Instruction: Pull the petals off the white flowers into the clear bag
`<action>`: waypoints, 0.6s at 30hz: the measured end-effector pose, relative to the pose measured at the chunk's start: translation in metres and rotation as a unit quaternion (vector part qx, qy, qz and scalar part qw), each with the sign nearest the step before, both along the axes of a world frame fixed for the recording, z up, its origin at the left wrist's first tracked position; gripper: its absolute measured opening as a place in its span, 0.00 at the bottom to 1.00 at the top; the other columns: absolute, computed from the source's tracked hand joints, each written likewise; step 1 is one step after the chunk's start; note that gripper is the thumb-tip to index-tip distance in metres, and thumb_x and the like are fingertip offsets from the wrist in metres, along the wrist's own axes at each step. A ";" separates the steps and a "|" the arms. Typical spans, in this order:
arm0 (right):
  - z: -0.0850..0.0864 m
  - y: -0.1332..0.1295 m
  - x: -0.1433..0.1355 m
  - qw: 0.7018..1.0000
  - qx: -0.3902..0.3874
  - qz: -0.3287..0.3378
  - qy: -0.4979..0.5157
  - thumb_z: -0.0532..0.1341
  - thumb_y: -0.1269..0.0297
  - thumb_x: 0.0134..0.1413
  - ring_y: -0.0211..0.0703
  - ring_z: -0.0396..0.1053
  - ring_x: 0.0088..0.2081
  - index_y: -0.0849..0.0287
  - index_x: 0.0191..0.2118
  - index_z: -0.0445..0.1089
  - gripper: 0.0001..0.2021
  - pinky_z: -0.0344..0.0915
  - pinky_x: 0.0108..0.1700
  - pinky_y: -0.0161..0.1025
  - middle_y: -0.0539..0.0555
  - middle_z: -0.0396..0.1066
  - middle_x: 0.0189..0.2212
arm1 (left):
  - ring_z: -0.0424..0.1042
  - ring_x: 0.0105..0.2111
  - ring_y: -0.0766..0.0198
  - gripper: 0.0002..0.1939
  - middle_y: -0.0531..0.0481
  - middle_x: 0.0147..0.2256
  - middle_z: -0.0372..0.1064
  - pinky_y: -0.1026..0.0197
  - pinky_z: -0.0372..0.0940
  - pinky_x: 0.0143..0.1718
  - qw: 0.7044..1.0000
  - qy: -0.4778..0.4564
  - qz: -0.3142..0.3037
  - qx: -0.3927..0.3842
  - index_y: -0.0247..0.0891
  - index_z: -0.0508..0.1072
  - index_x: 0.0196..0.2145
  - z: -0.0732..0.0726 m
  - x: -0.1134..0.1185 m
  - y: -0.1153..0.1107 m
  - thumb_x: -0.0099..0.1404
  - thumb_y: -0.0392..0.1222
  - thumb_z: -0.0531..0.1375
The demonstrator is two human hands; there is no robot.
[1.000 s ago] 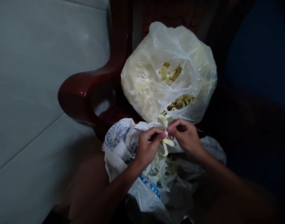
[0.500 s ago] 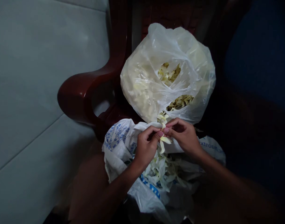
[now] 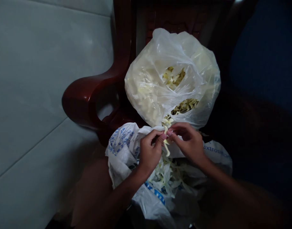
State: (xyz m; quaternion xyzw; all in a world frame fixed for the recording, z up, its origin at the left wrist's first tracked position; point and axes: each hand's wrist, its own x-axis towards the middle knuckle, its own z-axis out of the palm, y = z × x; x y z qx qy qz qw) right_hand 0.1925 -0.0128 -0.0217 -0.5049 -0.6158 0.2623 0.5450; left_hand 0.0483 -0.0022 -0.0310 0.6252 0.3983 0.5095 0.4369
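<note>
Between my two hands is a pale yellow-white flower (image 3: 166, 149) with long narrow petals. My left hand (image 3: 150, 148) pinches it between thumb and fingertips. My right hand (image 3: 190, 140) meets it from the other side, thumb and forefinger pressed together at the flower. Below my hands lies a white printed sack (image 3: 122, 140), its mouth spread wide, with a heap of whitish flowers (image 3: 166, 175) in it. Just beyond my fingertips a translucent plastic bag (image 3: 146, 92) bulges, and yellowish petals (image 3: 173, 78) show through its openings.
A dark red wooden armchair (image 3: 81, 95) holds the plastic bag, its curved armrest jutting out on the left. Grey floor tiles (image 3: 40, 63) extend along the left side. The right side is very dark, with a blue surface (image 3: 267, 57) at the upper right.
The flower has turned in my fingers, and the petals that spread to the right below them now hang straighter down. Both hands stay close together; the view has shifted slightly.
</note>
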 end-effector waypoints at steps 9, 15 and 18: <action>0.003 0.003 0.001 0.991 0.007 0.071 -0.116 0.58 0.69 0.53 0.41 0.67 0.42 0.58 0.30 0.69 0.03 0.64 0.43 0.38 0.56 0.67 0.40 | 0.70 0.33 0.63 0.09 0.48 0.32 0.73 0.62 0.62 0.38 0.982 0.156 0.042 0.095 0.37 0.73 0.35 -0.005 0.001 0.003 0.63 0.39 0.53; 0.008 -0.003 -0.001 0.997 0.077 -0.027 0.003 0.58 0.70 0.53 0.42 0.67 0.42 0.58 0.28 0.68 0.05 0.62 0.46 0.40 0.54 0.69 0.38 | 0.69 0.20 0.68 0.06 0.53 0.23 0.69 0.66 0.64 0.24 0.975 -0.130 0.135 -0.121 0.34 0.71 0.28 0.000 -0.011 0.032 0.56 0.40 0.59; 0.009 -0.003 -0.001 0.983 0.113 -0.128 0.064 0.57 0.69 0.55 0.42 0.68 0.41 0.58 0.28 0.67 0.06 0.64 0.42 0.40 0.54 0.70 0.36 | 0.69 0.19 0.69 0.06 0.54 0.23 0.67 0.65 0.67 0.24 0.959 -0.198 0.150 -0.138 0.33 0.71 0.28 0.005 -0.011 0.034 0.54 0.39 0.59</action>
